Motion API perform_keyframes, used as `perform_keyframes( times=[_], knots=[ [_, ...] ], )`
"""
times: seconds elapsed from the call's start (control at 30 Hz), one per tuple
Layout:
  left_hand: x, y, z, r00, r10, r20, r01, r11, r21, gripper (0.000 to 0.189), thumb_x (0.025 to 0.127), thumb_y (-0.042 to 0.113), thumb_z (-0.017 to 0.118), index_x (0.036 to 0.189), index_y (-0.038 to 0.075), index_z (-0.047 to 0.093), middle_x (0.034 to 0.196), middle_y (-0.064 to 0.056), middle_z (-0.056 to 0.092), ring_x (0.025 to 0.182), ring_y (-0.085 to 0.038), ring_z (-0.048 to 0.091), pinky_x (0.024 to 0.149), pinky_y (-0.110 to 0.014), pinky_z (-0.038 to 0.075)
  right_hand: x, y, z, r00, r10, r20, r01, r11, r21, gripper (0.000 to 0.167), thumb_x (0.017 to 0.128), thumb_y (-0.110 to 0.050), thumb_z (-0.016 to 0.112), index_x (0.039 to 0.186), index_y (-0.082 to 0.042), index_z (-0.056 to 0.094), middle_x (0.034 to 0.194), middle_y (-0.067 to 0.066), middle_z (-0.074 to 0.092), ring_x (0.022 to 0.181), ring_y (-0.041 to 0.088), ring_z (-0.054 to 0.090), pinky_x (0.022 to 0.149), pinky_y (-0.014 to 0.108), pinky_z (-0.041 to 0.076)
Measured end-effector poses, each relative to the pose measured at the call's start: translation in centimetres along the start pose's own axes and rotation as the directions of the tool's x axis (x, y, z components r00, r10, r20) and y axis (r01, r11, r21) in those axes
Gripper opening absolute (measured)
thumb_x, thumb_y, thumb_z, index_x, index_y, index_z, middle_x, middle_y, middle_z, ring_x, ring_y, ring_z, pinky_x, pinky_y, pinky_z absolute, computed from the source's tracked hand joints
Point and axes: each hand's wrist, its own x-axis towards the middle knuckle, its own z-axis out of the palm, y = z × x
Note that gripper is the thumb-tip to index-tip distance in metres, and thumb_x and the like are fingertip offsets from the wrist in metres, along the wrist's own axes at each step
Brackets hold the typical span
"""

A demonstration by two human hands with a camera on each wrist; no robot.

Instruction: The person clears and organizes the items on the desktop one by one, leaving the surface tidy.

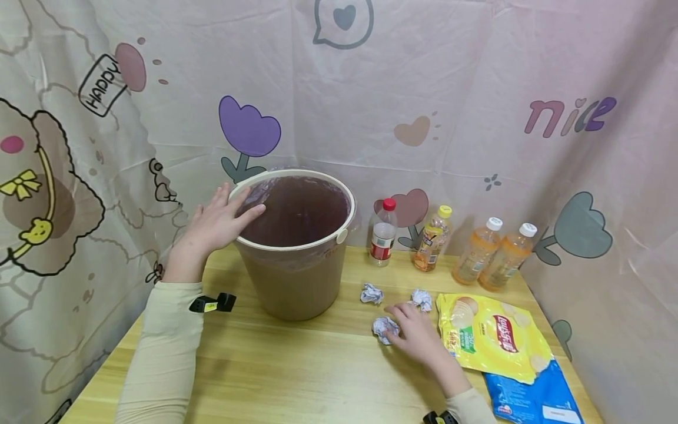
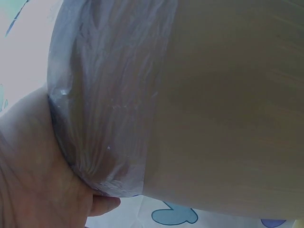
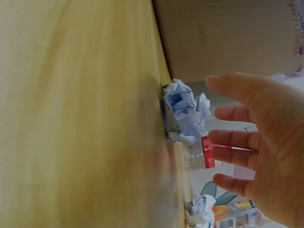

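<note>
My left hand [image 1: 214, 227] rests on the cream rim of a tall brown trash bin [image 1: 296, 282], its thumb reaching over the opening. In the left wrist view, the palm [image 2: 42, 161] lies against the bin's edge, where a clear plastic liner [image 2: 114, 104] folds over the outside; part of the fingers is hidden. My right hand [image 1: 418, 335] hovers with spread fingers at a crumpled paper ball [image 1: 385, 330]. The right wrist view shows a gap between the fingers and that paper ball [image 3: 185, 111]. Two more paper balls [image 1: 372, 294] [image 1: 421, 300] lie just behind.
Along the back stand a red-capped bottle [image 1: 382, 235], a yellow-capped bottle [image 1: 431, 241] and two white-capped orange bottles [image 1: 477, 253] [image 1: 508, 259]. A yellow chip bag [image 1: 487, 330] overlaps a blue packet [image 1: 535, 394] at the right. Printed curtains [image 1: 344, 106] enclose the wooden table [image 1: 296, 383].
</note>
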Motion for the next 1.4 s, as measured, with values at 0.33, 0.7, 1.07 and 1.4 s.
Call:
perform_keyframes(
  times=[0.33,0.7,1.07,1.4],
  knots=[
    [0.1,0.1,0.0,1.0,0.003,-0.004,-0.003,1.0,-0.009,0.091,0.089,0.081,0.019,0.158,0.023,0.007,0.162,-0.014,-0.019,0.151,-0.038,-0.013,0.113,-0.073,-0.007,0.2,-0.1,0.9,0.999,0.012,0.04,-0.011,1.0,-0.002,0.061,0.081,-0.041,0.076,0.132,-0.012,0.058,0.121,0.006,0.061,0.115,0.026,0.057,0.099,0.051,0.046],
    [0.3,0.1,-0.1,1.0,0.01,-0.007,-0.01,1.0,-0.009,0.091,0.089,0.081,0.019,0.158,0.023,0.007,0.162,-0.013,-0.02,0.151,-0.037,-0.013,0.113,-0.073,-0.006,0.3,-0.4,1.1,0.995,0.024,0.101,-0.025,1.0,0.013,0.062,0.079,-0.037,0.078,0.132,-0.013,0.057,0.124,0.007,0.059,0.118,0.027,0.053,0.097,0.051,0.046],
    [0.2,0.1,0.0,1.0,0.008,0.004,-0.008,1.0,-0.011,0.09,0.089,0.08,0.019,0.158,0.023,0.006,0.162,-0.013,-0.02,0.151,-0.037,-0.014,0.112,-0.073,-0.006,0.1,-0.7,1.0,0.991,0.014,0.132,-0.015,1.0,0.011,0.061,0.074,-0.031,0.082,0.128,-0.014,0.06,0.122,0.008,0.06,0.117,0.028,0.054,0.096,0.052,0.046],
    [0.0,-0.1,0.2,1.0,0.01,-0.008,-0.01,1.0,-0.023,0.091,0.089,0.08,0.02,0.158,0.022,0.008,0.162,-0.014,-0.019,0.151,-0.037,-0.013,0.112,-0.073,-0.005,0.0,-1.1,0.8,0.988,0.032,0.154,-0.031,0.999,-0.013,0.054,0.073,-0.031,0.081,0.12,-0.012,0.063,0.11,0.006,0.064,0.104,0.025,0.057,0.089,0.047,0.048]
  ],
)
